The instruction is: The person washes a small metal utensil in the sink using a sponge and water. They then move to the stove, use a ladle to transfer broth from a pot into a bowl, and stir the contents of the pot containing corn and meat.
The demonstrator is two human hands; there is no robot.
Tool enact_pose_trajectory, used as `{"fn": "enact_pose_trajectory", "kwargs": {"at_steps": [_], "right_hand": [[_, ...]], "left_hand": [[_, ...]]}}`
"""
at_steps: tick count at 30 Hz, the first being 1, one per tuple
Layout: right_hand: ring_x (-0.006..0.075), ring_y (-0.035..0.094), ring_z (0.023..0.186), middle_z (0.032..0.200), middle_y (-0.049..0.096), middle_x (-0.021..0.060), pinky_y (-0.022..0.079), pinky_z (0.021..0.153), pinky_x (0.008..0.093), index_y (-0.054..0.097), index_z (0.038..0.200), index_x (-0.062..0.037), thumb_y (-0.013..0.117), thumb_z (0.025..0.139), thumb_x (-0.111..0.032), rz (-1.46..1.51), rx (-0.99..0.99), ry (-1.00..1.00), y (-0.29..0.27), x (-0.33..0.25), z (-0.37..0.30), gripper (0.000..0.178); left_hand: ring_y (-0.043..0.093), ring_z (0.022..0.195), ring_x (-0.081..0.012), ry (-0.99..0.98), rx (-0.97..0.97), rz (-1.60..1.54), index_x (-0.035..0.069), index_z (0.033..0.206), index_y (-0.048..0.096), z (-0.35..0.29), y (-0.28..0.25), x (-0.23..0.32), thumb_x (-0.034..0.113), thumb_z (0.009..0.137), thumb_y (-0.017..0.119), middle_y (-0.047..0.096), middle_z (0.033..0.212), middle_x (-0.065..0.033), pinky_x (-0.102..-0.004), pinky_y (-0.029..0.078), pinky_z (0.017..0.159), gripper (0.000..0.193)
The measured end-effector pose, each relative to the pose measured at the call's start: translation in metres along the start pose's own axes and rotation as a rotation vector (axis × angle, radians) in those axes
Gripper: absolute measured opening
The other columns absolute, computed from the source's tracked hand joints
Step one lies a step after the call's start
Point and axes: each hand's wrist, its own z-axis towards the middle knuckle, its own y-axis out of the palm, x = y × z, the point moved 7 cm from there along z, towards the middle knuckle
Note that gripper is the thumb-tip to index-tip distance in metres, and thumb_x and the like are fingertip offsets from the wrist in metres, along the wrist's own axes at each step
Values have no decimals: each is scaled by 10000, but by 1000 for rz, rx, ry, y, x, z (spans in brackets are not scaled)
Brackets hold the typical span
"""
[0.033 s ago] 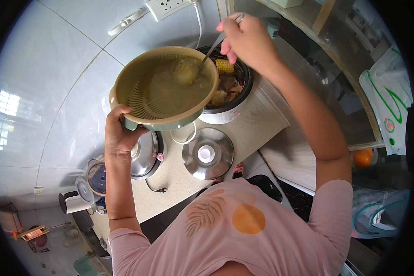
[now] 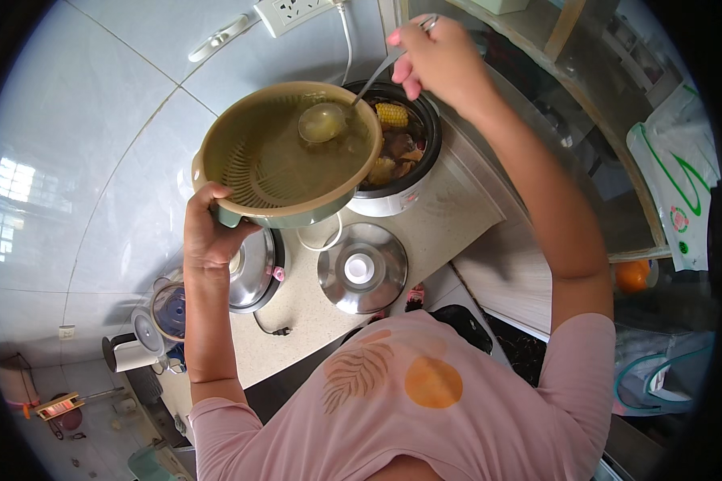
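While the left hand (image 2: 217, 231) clasps the basin (image 2: 313, 215) above the surface (image 2: 451, 210), left of the pot (image 2: 389, 202), the right hand (image 2: 441, 66), pinching the ladle (image 2: 375, 76), has risen slightly, its scoop now clearly holding liquid (image 2: 323, 124).

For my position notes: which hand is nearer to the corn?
Right. The right hand is close above the corn; the left hand is farther, to its left, gripping the basin.

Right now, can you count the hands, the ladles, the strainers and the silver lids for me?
Left hand: 1
Right hand: 1
Ladle: 1
Strainer: 1
Silver lids: 2
Total: 6
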Motion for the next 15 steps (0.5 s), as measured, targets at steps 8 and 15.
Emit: {"fn": "enact_pose_trajectory", "kwargs": {"at_steps": [8,15], "right_hand": [[184,484,365,545,548,160,405,365,288,530,741,101,370,843,-108,13,92,2,-31,-27,18,282],[195,505,378,603,578,185,419,377,292,538,852,90,386,845,-139,-94,144,-58,-53,-26,10,275]], "left_hand": [[495,980,-292,9,35,32,27,1147,452,5,-7,-6,177,714,460,512,1098,-127,-505,384,788,458],[469,1019,-303,8,56,-6,17,1149,445,6,-17,-8,165,714,464,493,1117,-132,-529,383,791,460]]}}
